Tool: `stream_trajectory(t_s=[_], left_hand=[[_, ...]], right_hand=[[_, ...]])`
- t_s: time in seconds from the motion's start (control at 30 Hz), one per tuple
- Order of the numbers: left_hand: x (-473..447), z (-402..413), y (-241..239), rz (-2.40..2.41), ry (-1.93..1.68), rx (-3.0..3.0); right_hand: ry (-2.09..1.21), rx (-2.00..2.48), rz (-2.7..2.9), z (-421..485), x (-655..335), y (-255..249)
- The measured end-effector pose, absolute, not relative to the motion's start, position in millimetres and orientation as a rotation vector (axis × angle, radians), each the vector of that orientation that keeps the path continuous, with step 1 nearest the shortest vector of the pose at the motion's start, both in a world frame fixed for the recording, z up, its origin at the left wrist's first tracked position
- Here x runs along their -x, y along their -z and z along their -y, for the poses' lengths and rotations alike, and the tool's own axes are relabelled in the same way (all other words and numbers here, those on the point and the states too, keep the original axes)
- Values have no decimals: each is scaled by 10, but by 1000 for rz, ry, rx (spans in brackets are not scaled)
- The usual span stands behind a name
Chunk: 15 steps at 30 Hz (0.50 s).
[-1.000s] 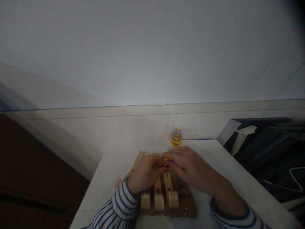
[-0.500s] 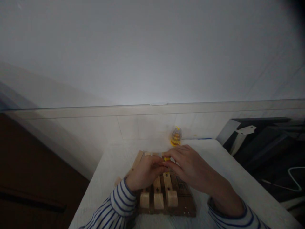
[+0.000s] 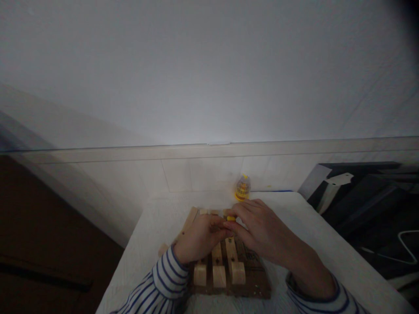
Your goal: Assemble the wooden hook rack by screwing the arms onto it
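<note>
My right hand (image 3: 262, 231) is closed in a pinch on a small yellow screwdriver (image 3: 231, 218); only its handle shows. My left hand (image 3: 203, 237) meets it from the left, thumb and fingers pressed together at the right fingertips. What the left fingers grip is hidden. Both hands are over a dark brown board (image 3: 258, 285). On it lie light wooden strips, among them a right-hand strip (image 3: 231, 250) with dark holes or screws. Wooden blocks, such as the right block (image 3: 238, 273), sit at the strips' near ends.
The board rests on a white table (image 3: 131, 266) against a wall. A clear dome-shaped case with a yellow base (image 3: 242, 189) stands behind my right hand. A longer wooden piece (image 3: 190, 220) lies at the board's left. Dark flat panels (image 3: 360, 205) lean right of the table.
The hands hold almost the same pose over the board, with the fingers shifted very slightly around the yellow handle. The whole view has moved a little.
</note>
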<state>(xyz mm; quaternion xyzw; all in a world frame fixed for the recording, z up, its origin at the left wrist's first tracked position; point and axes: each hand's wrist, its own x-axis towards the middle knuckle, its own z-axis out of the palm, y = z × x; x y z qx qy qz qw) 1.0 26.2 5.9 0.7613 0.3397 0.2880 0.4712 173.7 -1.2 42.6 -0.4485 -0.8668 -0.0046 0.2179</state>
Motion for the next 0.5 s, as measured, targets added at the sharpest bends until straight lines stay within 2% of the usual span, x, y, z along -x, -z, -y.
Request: stream_trajectory(t_s=[0.5], left_hand=[[-28,-272,56,-1022,-714,-1903]], right_hand=[[-59,1258,2385,13,-1702,-444]])
